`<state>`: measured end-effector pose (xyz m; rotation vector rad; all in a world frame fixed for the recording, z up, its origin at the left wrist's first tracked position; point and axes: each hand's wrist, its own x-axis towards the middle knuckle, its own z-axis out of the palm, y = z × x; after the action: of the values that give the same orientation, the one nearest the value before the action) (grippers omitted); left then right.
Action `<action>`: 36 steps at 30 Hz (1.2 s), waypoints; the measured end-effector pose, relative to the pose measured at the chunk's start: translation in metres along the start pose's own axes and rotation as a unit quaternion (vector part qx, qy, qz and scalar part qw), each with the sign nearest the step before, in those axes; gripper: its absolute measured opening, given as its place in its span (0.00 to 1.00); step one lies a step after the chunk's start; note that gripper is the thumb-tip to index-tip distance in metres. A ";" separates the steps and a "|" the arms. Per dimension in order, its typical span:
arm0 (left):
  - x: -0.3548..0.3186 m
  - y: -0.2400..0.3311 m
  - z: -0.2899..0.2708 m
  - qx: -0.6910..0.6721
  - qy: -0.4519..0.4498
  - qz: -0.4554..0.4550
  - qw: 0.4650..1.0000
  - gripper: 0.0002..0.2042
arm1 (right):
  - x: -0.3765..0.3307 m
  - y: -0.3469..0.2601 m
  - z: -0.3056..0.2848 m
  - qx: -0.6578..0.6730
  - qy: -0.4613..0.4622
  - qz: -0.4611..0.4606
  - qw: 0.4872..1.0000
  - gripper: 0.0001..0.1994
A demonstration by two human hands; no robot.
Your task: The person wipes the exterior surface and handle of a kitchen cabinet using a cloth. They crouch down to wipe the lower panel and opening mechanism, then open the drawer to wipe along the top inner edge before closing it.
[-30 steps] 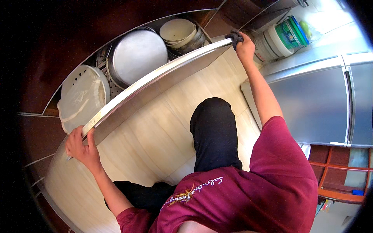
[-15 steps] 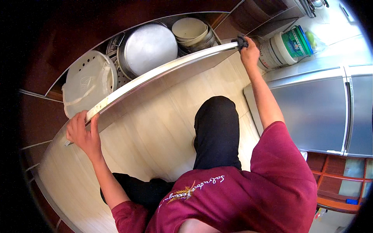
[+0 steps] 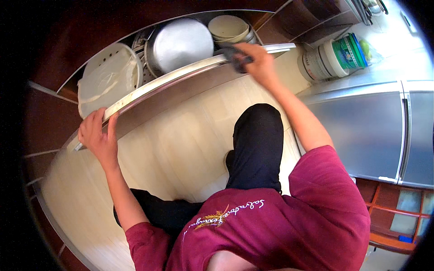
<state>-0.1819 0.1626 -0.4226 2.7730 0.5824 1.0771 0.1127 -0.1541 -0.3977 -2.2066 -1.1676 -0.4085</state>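
A kitchen drawer (image 3: 174,73) stands pulled out, its pale top edge running across the view. My left hand (image 3: 100,137) grips the front panel near its left end, thumb on the near side and fingers over the top. My right hand (image 3: 258,64), blurred by motion, holds a dark cloth (image 3: 238,58) draped over the top edge right of the middle. Inside the drawer are a whitish plastic container (image 3: 110,79) with holes, a large round metal pot (image 3: 181,45) and a stack of cream bowls (image 3: 228,29).
Dark brown cabinet fronts (image 3: 90,27) rise behind the drawer. To the right lie a white bucket (image 3: 316,63) and a green tub (image 3: 348,52). A silver refrigerator (image 3: 357,131) stands at the right, with a reddish wooden cabinet (image 3: 384,207) below it in view. My knee is close to the drawer.
My right hand has slid the cloth leftward along the drawer's top edge from its right end. My left hand keeps its grip near the left end.
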 end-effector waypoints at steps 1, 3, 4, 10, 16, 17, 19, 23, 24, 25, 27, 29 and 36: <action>0.000 0.003 0.000 -0.001 -0.002 -0.003 1.000 0.16 | -0.004 0.022 -0.012 -0.006 -0.002 0.074 0.997 0.13; 0.000 0.004 -0.003 -0.007 0.007 -0.002 1.000 0.16 | -0.005 0.037 -0.033 0.026 -0.013 0.192 0.981 0.13; 0.000 0.005 -0.002 -0.014 0.014 0.000 1.000 0.16 | -0.007 0.038 -0.027 0.040 -0.005 0.160 0.986 0.13; 0.001 0.005 -0.004 -0.011 -0.002 -0.018 1.000 0.16 | 0.008 -0.088 0.054 0.087 -0.037 -0.075 0.993 0.16; -0.001 0.002 -0.008 -0.025 0.018 -0.010 0.999 0.15 | 0.023 -0.144 0.082 0.139 -0.067 -0.159 0.975 0.15; -0.002 -0.001 -0.011 -0.038 0.014 -0.015 0.999 0.15 | 0.024 -0.131 0.072 0.136 -0.090 -0.162 0.973 0.15; -0.005 -0.014 -0.023 -0.006 0.056 -0.031 0.998 0.15 | 0.017 -0.096 0.043 0.067 -0.087 -0.100 0.989 0.15; -0.019 -0.064 -0.048 -0.042 0.070 -0.177 0.981 0.13 | -0.002 -0.013 0.009 0.031 -0.035 0.054 0.997 0.14; -0.023 -0.070 -0.051 -0.076 0.070 -0.229 0.968 0.13 | -0.004 -0.013 0.010 0.054 -0.032 0.072 0.995 0.14; -0.028 -0.072 -0.053 -0.149 0.061 -0.265 0.951 0.12 | -0.006 -0.015 0.011 0.078 -0.029 0.090 0.992 0.14; -0.047 -0.067 -0.042 -0.249 0.099 -0.302 0.915 0.12 | -0.012 -0.067 0.041 0.086 -0.044 -0.013 0.995 0.17; -0.064 -0.067 -0.035 -0.319 0.126 -0.331 0.879 0.13 | -0.012 -0.124 0.087 0.114 -0.065 -0.123 0.984 0.24; -0.116 -0.062 -0.009 -0.412 0.153 -0.386 0.811 0.14 | -0.043 -0.209 0.149 0.156 -0.085 -0.272 0.946 0.30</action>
<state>-0.2858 0.1738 -0.5031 1.4083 0.8862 1.1597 -0.0854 0.0033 -0.4584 -1.6519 -1.8063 -0.2303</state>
